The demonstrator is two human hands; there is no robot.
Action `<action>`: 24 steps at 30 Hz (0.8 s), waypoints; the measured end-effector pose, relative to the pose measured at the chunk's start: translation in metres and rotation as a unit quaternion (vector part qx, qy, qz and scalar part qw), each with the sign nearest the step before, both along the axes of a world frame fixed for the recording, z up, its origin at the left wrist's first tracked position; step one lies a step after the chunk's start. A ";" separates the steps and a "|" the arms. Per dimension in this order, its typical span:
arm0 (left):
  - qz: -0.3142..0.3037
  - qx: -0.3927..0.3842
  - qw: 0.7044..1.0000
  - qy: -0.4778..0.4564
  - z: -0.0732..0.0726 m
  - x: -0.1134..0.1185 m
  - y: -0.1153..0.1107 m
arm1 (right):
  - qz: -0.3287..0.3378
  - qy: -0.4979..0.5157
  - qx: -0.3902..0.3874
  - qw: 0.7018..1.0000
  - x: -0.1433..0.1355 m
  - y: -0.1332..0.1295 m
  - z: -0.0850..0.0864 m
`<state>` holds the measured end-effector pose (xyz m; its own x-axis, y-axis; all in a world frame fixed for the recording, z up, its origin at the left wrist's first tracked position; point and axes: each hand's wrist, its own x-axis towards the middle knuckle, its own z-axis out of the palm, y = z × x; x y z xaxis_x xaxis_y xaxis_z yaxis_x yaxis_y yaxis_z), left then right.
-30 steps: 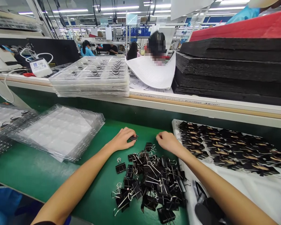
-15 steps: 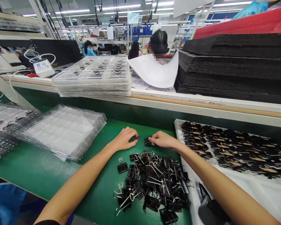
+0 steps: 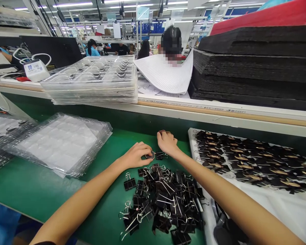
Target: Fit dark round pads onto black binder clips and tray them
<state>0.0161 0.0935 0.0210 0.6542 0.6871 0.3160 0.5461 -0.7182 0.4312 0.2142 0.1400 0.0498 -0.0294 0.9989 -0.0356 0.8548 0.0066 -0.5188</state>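
Note:
My left hand (image 3: 137,154) is closed around the edge of a dark round disc (image 3: 151,155), just above the green tabletop (image 3: 109,177). A black binder clip (image 3: 161,155) lies right beside the disc, its wire handles pointing right; whether they touch is unclear. Beyond that clip, my right hand (image 3: 167,141) has its fingers curled in, with the fingertips turned away from view, so anything in them is hidden. Nearer to me, between my forearms, spreads a loose heap of black binder clips (image 3: 168,194). One single binder clip (image 3: 129,182) sits at the heap's left edge.
On the right, a white tray (image 3: 192,149) carries rows of clipped dark pieces (image 3: 244,156). Clear plastic trays (image 3: 66,143) are stacked at left, more trays (image 3: 91,78) on the shelf. Black foam sheets (image 3: 244,68) rise at right. A co-worker (image 3: 171,42) sits beyond the papers.
My right hand has let go of the binder clip and moved away from me, past it. The left hand keeps the disc, which is now nearer the clip. The view has shifted slightly.

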 end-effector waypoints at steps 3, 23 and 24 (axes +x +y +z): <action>-0.006 0.002 1.000 0.005 0.001 0.001 -0.001 | 0.013 -0.049 0.019 0.999 -0.003 -0.002 -0.012; -0.024 0.016 0.999 -0.021 -0.007 0.012 0.003 | 0.007 -0.065 0.045 0.997 0.016 -0.004 -0.039; -0.022 0.013 0.999 -0.020 -0.007 0.013 0.003 | 0.006 -0.064 0.047 0.997 0.016 -0.004 -0.039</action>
<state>0.0295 0.0968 0.0139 0.6707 0.6487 0.3596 0.4965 -0.7529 0.4320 0.2300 0.1359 0.0105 -0.0430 0.9976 0.0544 0.9136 0.0613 -0.4020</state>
